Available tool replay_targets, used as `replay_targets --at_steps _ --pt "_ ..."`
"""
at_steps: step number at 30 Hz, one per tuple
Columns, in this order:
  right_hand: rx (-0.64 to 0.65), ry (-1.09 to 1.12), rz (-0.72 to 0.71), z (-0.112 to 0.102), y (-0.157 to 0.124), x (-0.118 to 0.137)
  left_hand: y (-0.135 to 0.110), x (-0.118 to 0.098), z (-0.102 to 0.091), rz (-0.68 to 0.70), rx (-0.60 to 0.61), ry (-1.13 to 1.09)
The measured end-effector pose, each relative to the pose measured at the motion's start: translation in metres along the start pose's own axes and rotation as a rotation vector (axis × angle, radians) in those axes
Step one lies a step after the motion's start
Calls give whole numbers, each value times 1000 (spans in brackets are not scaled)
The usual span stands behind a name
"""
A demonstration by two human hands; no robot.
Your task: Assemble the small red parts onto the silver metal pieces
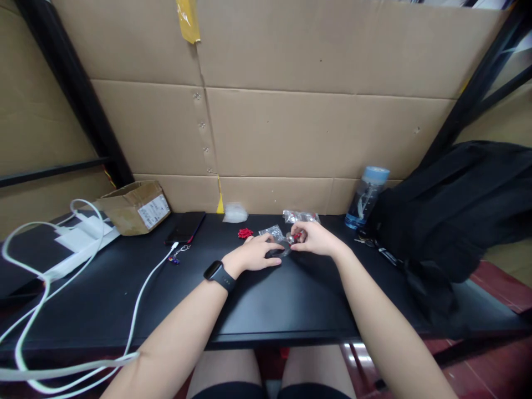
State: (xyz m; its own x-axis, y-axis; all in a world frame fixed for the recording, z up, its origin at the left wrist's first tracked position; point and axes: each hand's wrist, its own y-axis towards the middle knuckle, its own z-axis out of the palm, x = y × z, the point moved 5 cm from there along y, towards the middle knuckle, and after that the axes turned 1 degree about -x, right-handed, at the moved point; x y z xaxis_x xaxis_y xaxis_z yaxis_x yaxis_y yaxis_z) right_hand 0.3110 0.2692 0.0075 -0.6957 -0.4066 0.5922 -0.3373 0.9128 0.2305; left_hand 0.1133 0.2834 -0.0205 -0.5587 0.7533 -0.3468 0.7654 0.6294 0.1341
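Right hand (312, 237): thumb and fingertips closed on a small, rounded red-and-silver piece (292, 238), held just above or on the black tabletop (282, 310); fingers cover part of it, so its full shape is not readable, nor whether it touches the surface. Left hand (255, 252): palm down, thumb and index finger apart, tips pointing toward the piece. A clear, shiny scrap (285, 248) lies between the two hands; its outline is hard to make out, and I cannot tell whether the left fingers grip it.

Behind the left hand, a crumpled clear plastic bag (270, 230), partly hidden; contents unclear. Left of that, a small pile of bright red pieces (245, 233), too small to separate. Farther back, a clear packet with red bits inside (301, 216), lower edge partly covered by the right hand. Far right, a black fabric bag (457, 205) runs out of frame.
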Motion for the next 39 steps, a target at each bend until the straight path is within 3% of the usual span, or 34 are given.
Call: replay_targets --at_steps 6,11,19,26,33,36,39 --pt "-19 -260 138 1 -5 9 1 -4 2 66 17 -30" --pt "-23 -366 192 6 -3 8 -1 -2 2 -12 60 -20" --pt "-12 -299 125 20 9 1 -4 0 3 -55 166 -10" --pt "-33 -332 10 25 14 0 -2 -3 0 22 75 27" --pt "-51 -85 -93 33 16 3 -2 -2 0 13 146 43" --pt "-57 -3 -54 35 19 -5 -2 -2 -1 13 170 45" --pt "-137 -106 -16 30 21 -12 -3 -2 -1 -3 200 51"
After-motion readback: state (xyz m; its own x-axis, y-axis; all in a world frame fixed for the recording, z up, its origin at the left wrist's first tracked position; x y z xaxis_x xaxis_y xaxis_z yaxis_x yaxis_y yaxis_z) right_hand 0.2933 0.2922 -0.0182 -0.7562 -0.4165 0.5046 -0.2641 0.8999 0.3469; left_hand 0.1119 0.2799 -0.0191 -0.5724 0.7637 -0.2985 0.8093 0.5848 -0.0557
